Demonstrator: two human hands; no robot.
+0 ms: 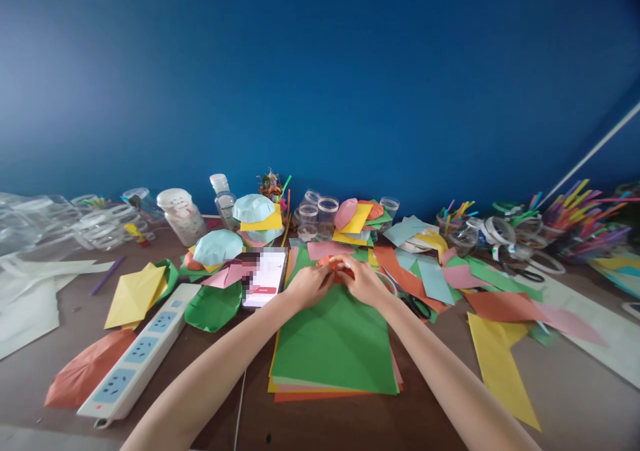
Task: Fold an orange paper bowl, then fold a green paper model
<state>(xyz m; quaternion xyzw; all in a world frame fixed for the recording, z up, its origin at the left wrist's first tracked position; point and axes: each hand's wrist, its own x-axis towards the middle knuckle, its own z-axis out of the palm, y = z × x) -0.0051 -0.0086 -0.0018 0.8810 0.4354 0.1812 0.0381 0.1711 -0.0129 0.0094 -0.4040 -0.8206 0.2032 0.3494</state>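
Matt coloured paper sheets (335, 344), glossy white plastic power strip (137, 351), clear plastic jars (327, 214)

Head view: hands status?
Left hand, right hand: both pinching orange paper. Green paper stack below. Phone beside left hand.

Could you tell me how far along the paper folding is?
A pale blue folded paper shape looks finished. In hand, the left hand and right hand grip a piece of orange paper. Still unfolded is the stack of coloured sheets under them, green on top.
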